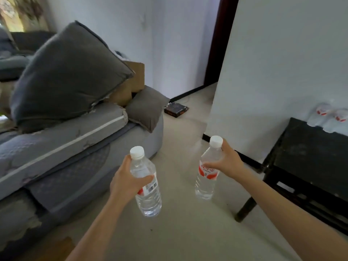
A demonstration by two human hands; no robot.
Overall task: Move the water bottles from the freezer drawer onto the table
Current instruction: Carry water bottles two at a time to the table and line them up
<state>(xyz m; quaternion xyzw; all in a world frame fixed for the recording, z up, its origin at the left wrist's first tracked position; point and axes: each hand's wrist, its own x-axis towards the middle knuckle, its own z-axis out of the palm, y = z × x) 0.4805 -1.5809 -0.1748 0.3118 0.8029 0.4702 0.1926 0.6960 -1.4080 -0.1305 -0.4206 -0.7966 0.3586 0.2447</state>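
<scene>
My left hand (pixel 125 180) grips a clear water bottle (pixel 148 196) with a white cap and a red-and-white label, held upright over the floor. My right hand (pixel 227 162) grips a second, similar water bottle (pixel 206 180) around its upper body. A black table (pixel 308 153) stands at the right against the white wall. Two more water bottles (pixel 328 117) lie on the table's far edge by the wall. The freezer drawer is not in view.
A grey sofa (pixel 56 147) with a big grey cushion (pixel 66 76) fills the left side. A cardboard box (pixel 135 78) sits behind the cushion. A dark flat box (pixel 176 109) lies on the pale floor near the doorway. Open floor runs between sofa and table.
</scene>
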